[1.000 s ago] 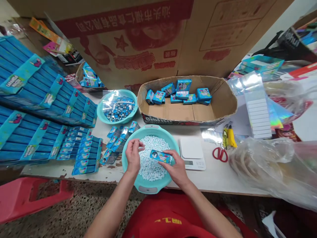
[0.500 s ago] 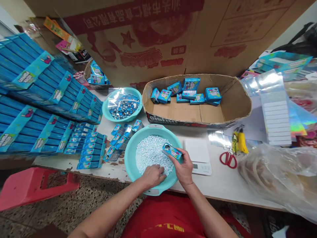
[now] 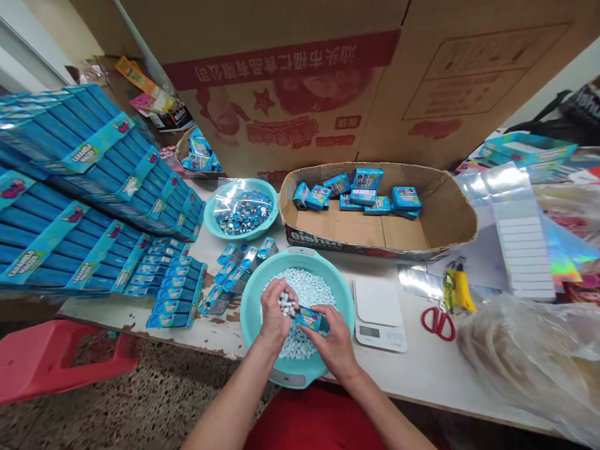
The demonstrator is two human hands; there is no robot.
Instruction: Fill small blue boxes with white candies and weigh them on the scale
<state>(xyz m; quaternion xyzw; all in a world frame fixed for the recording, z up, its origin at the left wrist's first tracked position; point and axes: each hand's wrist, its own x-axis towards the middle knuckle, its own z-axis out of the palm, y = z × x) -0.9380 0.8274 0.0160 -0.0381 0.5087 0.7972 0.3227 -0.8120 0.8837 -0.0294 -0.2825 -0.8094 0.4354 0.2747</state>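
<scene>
My left hand (image 3: 275,312) is cupped around a small heap of white candies (image 3: 287,304), held at the left end of a blue candy box (image 3: 309,319). Between the thumb and fingers of my right hand (image 3: 335,340) is that same box, its printed side facing up. The box's opening is hidden by the candies and fingers. Both hands are above a turquoise basin (image 3: 344,294) that holds many loose white candies (image 3: 300,350). Left of the basin, several blue boxes (image 3: 225,272) with round holes lie on the table.
A turquoise bowl (image 3: 210,228) of round metallic pieces stands behind. A cut-down carton (image 3: 450,206) holds several blue boxes. Right are a white scale (image 3: 380,312), red scissors (image 3: 438,323) and plastic bags (image 3: 529,356). Stacked display boxes (image 3: 98,181) rise at left, a red stool (image 3: 60,356) below.
My left hand has come up out of the candies with a handful, to the box's end. My right hand has lowered the box slightly and moved it left. The view has shifted a little.
</scene>
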